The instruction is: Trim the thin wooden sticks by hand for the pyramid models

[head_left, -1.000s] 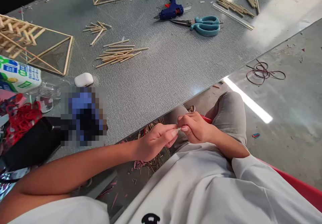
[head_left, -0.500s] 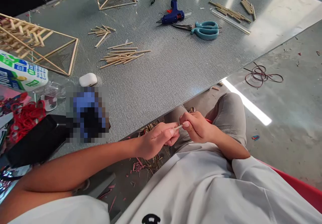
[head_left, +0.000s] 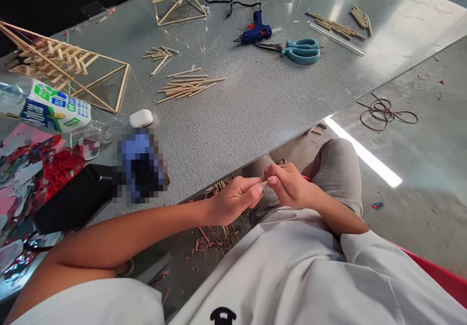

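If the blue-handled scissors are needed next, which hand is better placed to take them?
Probably the right hand: it is nearer the scissors, whose handles point rightward. Both it and the left hand pinch a thin pale stick, so it would first need to let go.

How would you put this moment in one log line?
left hand: pinching thin pale piece | right hand: pinching its other end | place: before table | on table: glue gun, scissors, loose sticks

White shirt [head_left: 284, 266], grey trousers [head_left: 341, 176]
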Motion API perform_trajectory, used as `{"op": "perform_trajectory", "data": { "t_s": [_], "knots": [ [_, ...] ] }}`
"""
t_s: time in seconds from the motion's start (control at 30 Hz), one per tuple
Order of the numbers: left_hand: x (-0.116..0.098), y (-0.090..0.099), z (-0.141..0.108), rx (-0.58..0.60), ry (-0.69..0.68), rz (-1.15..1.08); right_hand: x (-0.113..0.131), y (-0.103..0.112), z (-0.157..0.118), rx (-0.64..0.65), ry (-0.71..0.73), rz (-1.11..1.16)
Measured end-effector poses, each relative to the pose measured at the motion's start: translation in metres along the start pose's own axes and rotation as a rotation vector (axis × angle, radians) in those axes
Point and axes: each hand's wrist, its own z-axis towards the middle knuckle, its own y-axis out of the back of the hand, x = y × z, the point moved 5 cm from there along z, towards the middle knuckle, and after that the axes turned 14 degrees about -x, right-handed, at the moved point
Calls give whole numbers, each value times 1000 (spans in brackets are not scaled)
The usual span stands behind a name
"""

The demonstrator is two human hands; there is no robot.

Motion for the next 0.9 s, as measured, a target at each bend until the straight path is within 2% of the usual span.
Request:
{"op": "perform_trajectory", "data": {
  "t_s": [0.17,0.33,0.67,0.9],
  "knots": [
    [4,1,2,-57,7,24,0,13,8,-29,13,-1],
    [5,3,6,-77,32,-18,4,24,9,-83,187,-82],
    [6,-1,4,18,75,-72,0,26,0,-115,309,-154],
    [4,-5,6,170,283,-396,0,26,-14,-251,513,-251]
  ]
}}
